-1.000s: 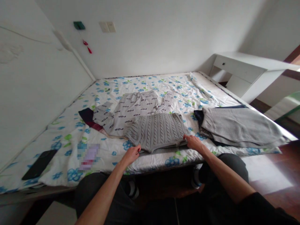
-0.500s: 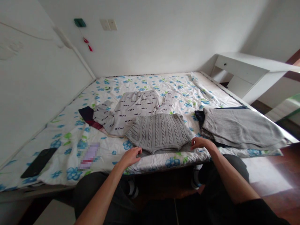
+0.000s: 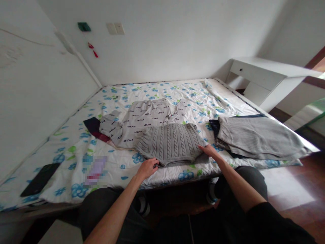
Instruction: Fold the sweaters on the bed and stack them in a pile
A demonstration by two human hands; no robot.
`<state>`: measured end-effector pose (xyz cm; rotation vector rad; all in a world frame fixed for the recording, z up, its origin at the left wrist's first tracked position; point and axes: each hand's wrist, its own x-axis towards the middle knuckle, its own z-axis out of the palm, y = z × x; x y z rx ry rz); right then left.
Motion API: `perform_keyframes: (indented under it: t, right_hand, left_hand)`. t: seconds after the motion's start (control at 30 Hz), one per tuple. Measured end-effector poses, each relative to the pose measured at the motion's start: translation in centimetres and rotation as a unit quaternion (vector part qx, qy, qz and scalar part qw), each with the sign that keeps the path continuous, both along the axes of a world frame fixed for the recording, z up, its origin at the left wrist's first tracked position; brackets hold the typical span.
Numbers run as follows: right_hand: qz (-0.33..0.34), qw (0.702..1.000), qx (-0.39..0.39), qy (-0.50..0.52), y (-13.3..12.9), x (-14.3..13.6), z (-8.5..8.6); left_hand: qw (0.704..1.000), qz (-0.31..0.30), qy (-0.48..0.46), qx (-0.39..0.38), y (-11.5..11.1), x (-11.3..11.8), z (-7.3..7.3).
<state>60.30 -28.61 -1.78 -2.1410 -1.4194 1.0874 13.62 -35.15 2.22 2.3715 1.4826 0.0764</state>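
A grey cable-knit sweater (image 3: 175, 144) lies folded near the front edge of the bed, its ribbed hem towards me. My left hand (image 3: 149, 167) is closed at the hem's left end, fingers curled over the knit. On the right side edge of the sweater, my right hand (image 3: 207, 149) pinches the fabric, its thumb partly hidden. Behind the sweater, and partly under it, a pale grey garment printed with POP (image 3: 144, 117) is spread out with its dark navy and maroon part (image 3: 95, 128) to the left.
Folded clothes with a grey ribbed knit (image 3: 259, 135) on top lie at the right. A black phone (image 3: 40, 179) and a blurred-out item (image 3: 95, 171) rest on the flowered sheet (image 3: 119, 162) at the left. A white desk (image 3: 264, 78) stands beyond the bed's right side.
My right hand has moved from the sweater's lower right corner up and inward onto its side edge. My left hand has shifted slightly right along the hem.
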Motion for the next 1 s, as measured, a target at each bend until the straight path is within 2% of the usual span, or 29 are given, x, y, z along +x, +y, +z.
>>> perform_keyframes:
  t: [0.13,0.23,0.3,0.37,0.43,0.5,0.57,0.63,0.67,0.73,0.87,0.93,1.0]
  right_hand:
    - [-0.057,0.998,0.002,0.007,0.3,-0.4,0.1]
    - [-0.029,0.996,0.018,0.081,0.2,1.0,0.6]
    - [0.013,0.997,-0.018,0.074,0.1,2.2,0.9]
    - [0.041,0.995,-0.091,0.025,0.1,3.2,1.2]
    - [0.046,0.99,-0.129,-0.043,0.3,3.9,1.4]
    - [0.048,0.988,-0.084,-0.12,0.8,4.1,1.7]
    - [0.067,0.98,-0.003,-0.185,1.4,3.8,2.0]
    - [0.093,0.975,0.052,-0.194,2.1,3.1,2.1]
    - [0.104,0.975,0.061,-0.187,2.3,2.5,2.1]
    - [0.116,0.974,0.056,-0.185,2.7,1.5,2.2]
    - [0.108,0.973,0.046,-0.2,3.1,0.6,2.8]
    - [0.098,0.978,0.035,-0.178,3.3,1.0,3.5]
    - [0.1,0.985,-0.001,-0.139,3.3,1.9,4.0]
  left_hand:
    - [0.995,0.014,-0.086,-0.048,0.1,-0.7,1.4]
    - [0.988,0.028,-0.121,-0.088,-0.5,-1.4,2.5]
    - [0.982,0.017,-0.121,-0.144,-0.7,-1.8,2.8]
    - [0.97,0.0,-0.119,-0.21,-0.5,-2.3,3.1]
    - [0.962,0.005,-0.134,-0.237,0.5,-3.3,3.4]
    - [0.968,0.056,-0.161,-0.184,2.2,-4.8,3.7]
    - [0.971,0.159,-0.166,-0.073,4.1,-6.5,3.7]
    - [0.951,0.276,-0.135,0.022,5.9,-7.8,3.3]
    - [0.94,0.32,-0.114,0.04,6.6,-8.1,3.0]
    - [0.927,0.364,-0.083,0.026,7.5,-8.1,2.2]
    - [0.921,0.385,-0.059,-0.004,8.1,-7.2,1.5]
    - [0.912,0.396,-0.102,-0.042,7.9,-7.3,2.1]
    - [0.894,0.39,-0.186,-0.119,7.4,-8.0,3.0]
